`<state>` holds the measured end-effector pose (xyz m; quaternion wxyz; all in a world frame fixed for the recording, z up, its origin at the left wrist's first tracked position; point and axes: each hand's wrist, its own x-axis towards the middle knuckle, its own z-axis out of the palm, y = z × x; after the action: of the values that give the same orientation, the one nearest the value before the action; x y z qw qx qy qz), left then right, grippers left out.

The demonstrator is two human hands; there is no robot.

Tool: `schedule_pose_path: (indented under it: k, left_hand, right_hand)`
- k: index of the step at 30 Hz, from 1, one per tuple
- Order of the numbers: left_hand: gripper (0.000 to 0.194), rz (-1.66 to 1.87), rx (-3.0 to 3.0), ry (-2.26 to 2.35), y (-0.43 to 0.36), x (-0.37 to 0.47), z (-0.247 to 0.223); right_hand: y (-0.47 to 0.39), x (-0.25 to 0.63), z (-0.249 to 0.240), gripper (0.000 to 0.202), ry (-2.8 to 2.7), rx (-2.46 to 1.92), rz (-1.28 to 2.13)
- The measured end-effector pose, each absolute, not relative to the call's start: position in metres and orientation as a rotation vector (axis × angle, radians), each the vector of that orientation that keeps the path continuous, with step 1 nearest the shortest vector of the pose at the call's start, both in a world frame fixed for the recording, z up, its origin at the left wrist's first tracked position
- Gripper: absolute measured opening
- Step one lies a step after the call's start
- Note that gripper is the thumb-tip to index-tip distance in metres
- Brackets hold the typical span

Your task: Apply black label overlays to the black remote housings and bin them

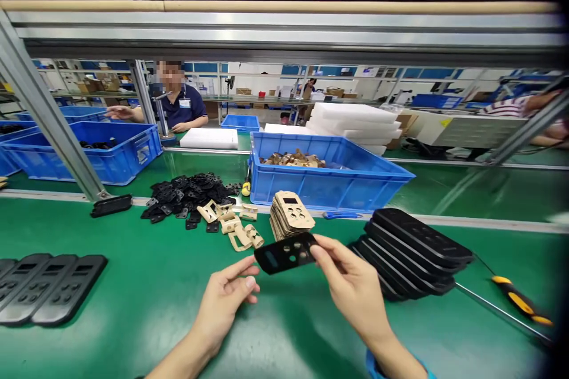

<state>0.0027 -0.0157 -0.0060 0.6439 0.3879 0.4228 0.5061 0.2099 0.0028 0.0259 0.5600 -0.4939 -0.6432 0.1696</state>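
Black and thin, the panel (279, 250) is held up by us above the middle of the green worktop (155, 308), its round holes showing. Our right hand (353, 281) has its right end pinched between thumb and fingers, closed on it. Our left hand (229, 296) is by the other end, fingers loosely parted and curled; we cannot tell whether a fingertip touches it.

Just beyond, we see a stack of beige panels (291, 213), with curled beige pieces (231, 224) and a heap of small black parts (186, 195) to its left, towards the worktop's far edge. Past that edge sits a blue bin (315, 186) with brownish pieces inside. To our right are stacked black housings (413, 251) and a yellow-and-black screwdriver (520, 299); near the left edge, grey-black housings (66, 290) lie side by side. Across from us sits a person (180, 106) in dark blue.
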Motion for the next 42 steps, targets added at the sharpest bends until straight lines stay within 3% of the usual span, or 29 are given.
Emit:
schedule_pose_path:
  k: [3,8,11,16,21,23,27,32,42]
  left_hand:
    - [0.047,1.148,0.918,1.036,-0.012,-0.002,-0.004]
    - [0.046,1.071,0.888,1.093,-0.010,-0.005,-0.009]
    - [0.047,1.013,0.862,0.966,-0.012,-0.001,-0.014]
    - [0.048,1.000,0.707,0.674,-0.018,0.012,-0.017]
    - [0.041,1.117,0.654,0.700,-0.011,0.004,-0.011]
    - [0.039,1.112,0.687,0.731,-0.008,0.001,-0.011]
    - [0.042,0.998,0.748,0.718,-0.011,0.007,-0.013]
    - [0.041,0.931,0.827,0.654,-0.020,0.019,-0.013]
    - [0.037,0.937,0.913,0.667,-0.010,0.002,-0.002]
  right_hand:
    - [-0.002,0.201,0.005,0.030,-1.531,-1.236,0.700]
    - [0.001,0.201,-0.012,0.057,-1.960,-1.159,0.387]
    - [-0.007,0.193,-0.017,0.072,-2.184,-0.987,0.599]
    - [-0.019,0.174,-0.025,0.061,-1.949,-0.785,0.978]
    - [-0.007,0.195,-0.008,0.025,-1.276,-0.766,0.978]
    - [-0.003,0.202,-0.002,0.033,-1.269,-0.770,0.970]
    - [-0.010,0.193,-0.005,0.072,-1.726,-0.769,1.134]
    - [-0.020,0.179,-0.017,0.056,-1.799,-0.732,1.185]
    - [0.006,0.225,0.007,0.063,-0.748,-0.779,1.082]
